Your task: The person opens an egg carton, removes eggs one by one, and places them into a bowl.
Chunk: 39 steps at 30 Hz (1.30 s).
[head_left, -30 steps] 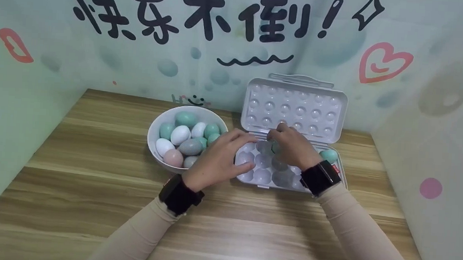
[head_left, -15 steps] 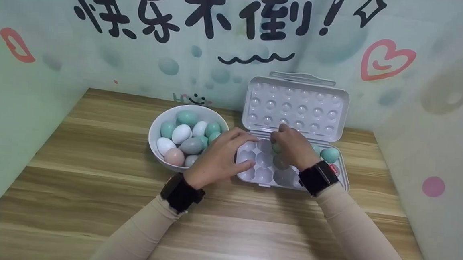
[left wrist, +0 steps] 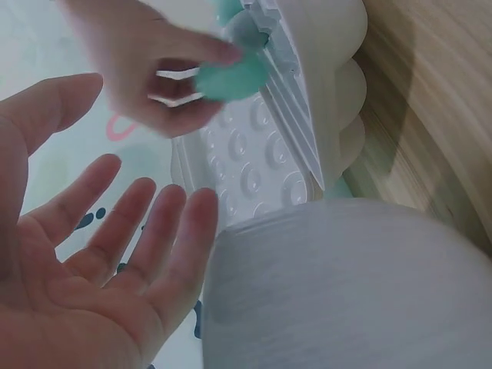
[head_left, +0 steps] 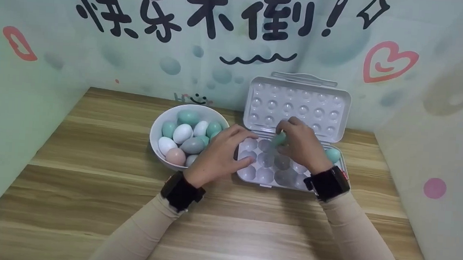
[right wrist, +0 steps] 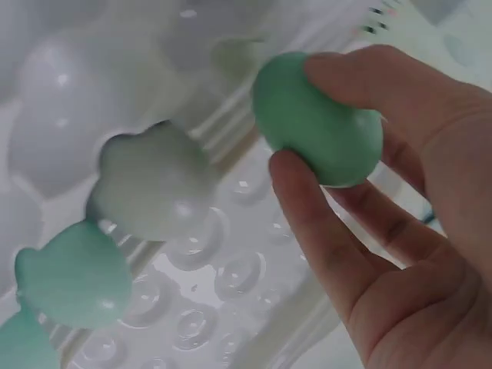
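My right hand [head_left: 301, 144] pinches a green egg [right wrist: 315, 119] between thumb and fingers, above the back row of an open egg box [head_left: 265, 176]. In the right wrist view, a grey egg [right wrist: 157, 181] and a green egg [right wrist: 77, 277] sit in neighbouring cups of that row. Another green egg [head_left: 333, 155] lies at the box's right end, while the right hand hides part of the row. My left hand [head_left: 222, 155] hovers between the bowl and the box, fingers spread and palm bare in the left wrist view.
A white bowl [head_left: 153, 145] of green, white, grey and pink eggs stands left of the box, partly behind the left hand. The dimpled lid [head_left: 297, 100] stands upright near the printed backdrop [head_left: 139, 60]. Wooden tabletop [head_left: 217, 225] stretches in front.
My right hand has risen slightly and moved right, bringing the green egg up from the back-row cups into clearer sight. The left hand has stayed nearly in place.
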### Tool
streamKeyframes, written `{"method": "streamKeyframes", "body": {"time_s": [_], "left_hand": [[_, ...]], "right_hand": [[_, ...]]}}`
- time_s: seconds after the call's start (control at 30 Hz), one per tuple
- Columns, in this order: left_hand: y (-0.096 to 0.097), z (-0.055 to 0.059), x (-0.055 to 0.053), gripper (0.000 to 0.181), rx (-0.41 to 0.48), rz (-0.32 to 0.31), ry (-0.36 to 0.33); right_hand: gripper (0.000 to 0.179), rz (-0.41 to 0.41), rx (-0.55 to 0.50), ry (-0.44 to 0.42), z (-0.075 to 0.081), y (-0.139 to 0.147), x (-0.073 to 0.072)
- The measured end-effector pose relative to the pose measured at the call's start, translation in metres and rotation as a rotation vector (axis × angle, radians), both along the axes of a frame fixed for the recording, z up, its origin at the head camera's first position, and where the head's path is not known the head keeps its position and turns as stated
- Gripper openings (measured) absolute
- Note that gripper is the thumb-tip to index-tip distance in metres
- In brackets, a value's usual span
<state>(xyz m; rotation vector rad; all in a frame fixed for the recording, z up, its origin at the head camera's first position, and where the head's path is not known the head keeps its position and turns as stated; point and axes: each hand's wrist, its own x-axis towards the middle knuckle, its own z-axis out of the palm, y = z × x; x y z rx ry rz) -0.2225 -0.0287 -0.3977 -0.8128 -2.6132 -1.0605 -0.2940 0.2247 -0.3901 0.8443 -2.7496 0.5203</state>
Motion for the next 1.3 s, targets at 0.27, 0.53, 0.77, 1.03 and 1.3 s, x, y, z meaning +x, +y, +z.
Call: {"method": "streamKeyframes", "body": {"time_s": [0.27, 0.53, 0.77, 1.03, 1.3], "left_hand": [[-0.001, 0.003, -0.002, 0.052, 0.076, 0.001, 0.104], [0.001, 0.005, 0.000, 0.051, 0.116, -0.027, 0.138], [0.004, 0.006, 0.004, 0.049, 0.160, -0.100, 0.205], [0.008, 0.002, 0.006, 0.039, 0.166, -0.108, 0.243], [0.008, 0.002, 0.007, 0.034, 0.164, -0.097, 0.243]], "right_hand": [[0.034, -0.009, -0.422, -0.088, 0.016, -0.005, 0.035], [0.040, -0.030, -0.635, -0.353, 0.012, -0.014, 0.057], [0.039, -0.005, -0.724, -0.482, 0.012, -0.022, 0.066], [0.037, 0.038, -0.760, -0.528, 0.011, -0.029, 0.071], [0.036, 0.070, -0.697, -0.473, 0.011, -0.029, 0.072]]}}
